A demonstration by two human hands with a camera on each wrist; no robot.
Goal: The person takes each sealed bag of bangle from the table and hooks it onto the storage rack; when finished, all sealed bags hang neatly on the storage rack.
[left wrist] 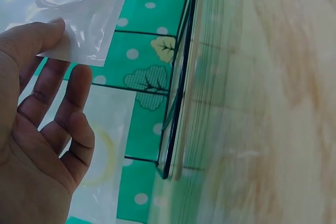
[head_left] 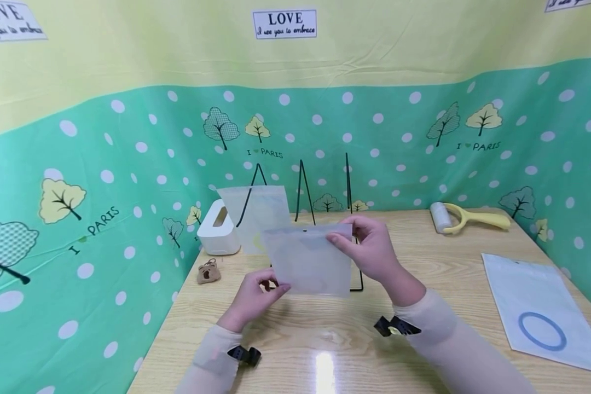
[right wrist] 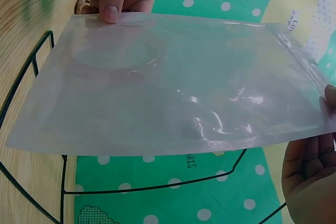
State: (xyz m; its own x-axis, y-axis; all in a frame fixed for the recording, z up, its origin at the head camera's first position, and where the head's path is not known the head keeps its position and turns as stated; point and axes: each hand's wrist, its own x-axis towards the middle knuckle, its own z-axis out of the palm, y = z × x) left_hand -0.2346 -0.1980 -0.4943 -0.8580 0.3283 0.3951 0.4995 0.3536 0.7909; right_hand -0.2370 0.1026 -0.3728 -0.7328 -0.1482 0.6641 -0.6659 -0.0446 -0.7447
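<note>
Both hands hold up a translucent zip bag (head_left: 315,265) above the table. My left hand (head_left: 253,298) pinches its lower left corner between thumb and finger. At the upper right corner, by the zip edge, my right hand (head_left: 369,246) grips it with the thumb in front. A pale ring shape shows through the bag (right wrist: 184,93) in the right wrist view, near the left thumb. Behind stands a black wire rack (head_left: 348,180), partly hidden by the bag. Another translucent bag (head_left: 256,210) with a yellow ring (left wrist: 111,156) leans upright at the rack's left part.
On the left stand a white box with a slot (head_left: 221,243) and a brown bear keychain (head_left: 209,272). A lint roller with a yellow handle (head_left: 487,220) lies at the back right. A flat bag (head_left: 512,284) with a blue ring (head_left: 522,327) lies at the right edge.
</note>
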